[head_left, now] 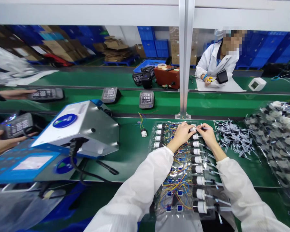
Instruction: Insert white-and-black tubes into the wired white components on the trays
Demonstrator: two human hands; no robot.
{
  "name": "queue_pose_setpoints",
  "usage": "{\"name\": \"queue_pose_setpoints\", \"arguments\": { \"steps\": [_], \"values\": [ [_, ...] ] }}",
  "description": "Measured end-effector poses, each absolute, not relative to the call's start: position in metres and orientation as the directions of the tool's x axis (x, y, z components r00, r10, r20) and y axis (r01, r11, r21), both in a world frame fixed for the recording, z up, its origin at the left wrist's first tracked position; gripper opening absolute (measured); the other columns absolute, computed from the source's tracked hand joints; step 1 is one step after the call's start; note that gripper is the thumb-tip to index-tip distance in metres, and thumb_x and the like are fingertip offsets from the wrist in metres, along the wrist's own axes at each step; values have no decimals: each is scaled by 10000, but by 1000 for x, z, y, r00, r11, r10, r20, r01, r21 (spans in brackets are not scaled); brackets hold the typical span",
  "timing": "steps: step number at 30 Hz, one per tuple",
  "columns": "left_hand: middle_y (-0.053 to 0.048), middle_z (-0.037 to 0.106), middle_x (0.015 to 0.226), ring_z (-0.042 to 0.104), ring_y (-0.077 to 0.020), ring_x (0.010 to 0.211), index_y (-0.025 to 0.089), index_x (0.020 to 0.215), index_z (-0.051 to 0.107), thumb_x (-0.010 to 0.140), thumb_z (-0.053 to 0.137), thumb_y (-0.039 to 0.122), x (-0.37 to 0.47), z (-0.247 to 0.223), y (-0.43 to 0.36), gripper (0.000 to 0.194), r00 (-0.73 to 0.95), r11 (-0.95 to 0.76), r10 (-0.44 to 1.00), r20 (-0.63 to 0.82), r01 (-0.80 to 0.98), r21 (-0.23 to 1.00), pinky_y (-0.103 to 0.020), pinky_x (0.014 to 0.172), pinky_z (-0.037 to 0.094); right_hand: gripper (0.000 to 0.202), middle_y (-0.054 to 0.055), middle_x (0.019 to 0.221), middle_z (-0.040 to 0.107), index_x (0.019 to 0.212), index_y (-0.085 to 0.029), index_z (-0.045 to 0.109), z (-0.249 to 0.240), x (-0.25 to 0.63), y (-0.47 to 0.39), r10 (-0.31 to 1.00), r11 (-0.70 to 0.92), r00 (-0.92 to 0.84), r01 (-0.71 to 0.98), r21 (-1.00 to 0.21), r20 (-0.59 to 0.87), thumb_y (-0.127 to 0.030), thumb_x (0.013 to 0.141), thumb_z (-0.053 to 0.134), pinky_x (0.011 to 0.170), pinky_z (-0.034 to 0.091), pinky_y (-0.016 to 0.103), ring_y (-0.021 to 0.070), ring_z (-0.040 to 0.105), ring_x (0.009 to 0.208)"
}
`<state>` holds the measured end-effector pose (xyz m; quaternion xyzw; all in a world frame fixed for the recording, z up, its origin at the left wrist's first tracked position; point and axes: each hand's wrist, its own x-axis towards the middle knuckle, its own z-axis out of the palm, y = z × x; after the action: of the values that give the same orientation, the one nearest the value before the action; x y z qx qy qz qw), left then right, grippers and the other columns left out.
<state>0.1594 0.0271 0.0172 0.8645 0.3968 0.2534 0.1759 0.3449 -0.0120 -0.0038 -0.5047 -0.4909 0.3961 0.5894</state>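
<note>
Under my reach lies a clear plastic tray [157,151] with rows of small black-and-white cylindrical pumps [198,168], coloured wires [183,184] and small blue parts [180,193]. My left hand [183,133] has its fingers closed on one pump [193,128] at the far end of the right row. Close beside it, my right hand [207,133] pinches a short pale tube [201,126] against that pump's end. Several nearer pumps have similar tubes [223,208] sticking out to the right. Whether the tube is seated on the pump is too small to tell.
A pile of short tubes [234,137] lies right of the tray, beside stacked filled trays [277,129]. Left stand a loose wired pump [143,132] and a white-and-blue machine [87,129]. Beyond are display monitors [146,99], a metal post [185,64] and a co-worker [216,61].
</note>
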Motion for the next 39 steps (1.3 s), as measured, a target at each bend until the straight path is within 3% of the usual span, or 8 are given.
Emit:
{"name": "queue_pose_setpoints", "arguments": {
  "steps": [12, 22, 29, 34, 39],
  "values": [
    [-60, 731, 1021, 574, -251, 1043, 259, 1197, 750, 965, 683, 425, 161, 15, 28, 293, 576, -654, 753, 318, 601, 460, -369, 895, 448, 309, 20, 854, 733, 801, -228, 604, -13, 344, -11, 964, 153, 222, -12, -988, 147, -431, 763, 835, 830, 518, 333, 196, 658, 809],
    [-77, 705, 956, 558, -254, 1006, 233, 1132, 753, 1011, 602, 428, 163, 17, 28, 275, 641, -707, 702, 309, 578, 406, -373, 866, 448, 321, 10, 805, 720, 749, -225, 576, -13, 342, -13, 963, 137, 238, -34, -990, 125, -394, 746, 849, 796, 512, 314, 185, 648, 768],
    [-84, 707, 978, 556, -265, 1024, 231, 1116, 758, 1002, 620, 387, 162, 21, 26, 238, 635, -689, 718, 286, 589, 422, -385, 875, 452, 325, 26, 810, 708, 747, -229, 595, -7, 342, -16, 963, 126, 210, 203, -971, 169, -496, 810, 770, 776, 515, 333, 203, 628, 777],
    [-76, 740, 986, 547, -269, 1020, 253, 1136, 763, 1005, 611, 409, 163, 20, 28, 254, 625, -679, 725, 289, 581, 448, -399, 912, 453, 319, 19, 822, 701, 789, -228, 599, -7, 344, -14, 963, 146, 219, 72, -987, 158, -461, 762, 815, 793, 517, 326, 191, 632, 779],
    [-84, 743, 988, 541, -276, 1043, 256, 1147, 767, 995, 624, 429, 163, 17, 28, 270, 623, -678, 727, 289, 587, 443, -408, 933, 454, 297, 21, 828, 716, 791, -223, 617, -10, 345, -14, 955, 146, 254, 55, -988, 155, -426, 755, 830, 809, 514, 328, 194, 655, 792]
  ]
}}
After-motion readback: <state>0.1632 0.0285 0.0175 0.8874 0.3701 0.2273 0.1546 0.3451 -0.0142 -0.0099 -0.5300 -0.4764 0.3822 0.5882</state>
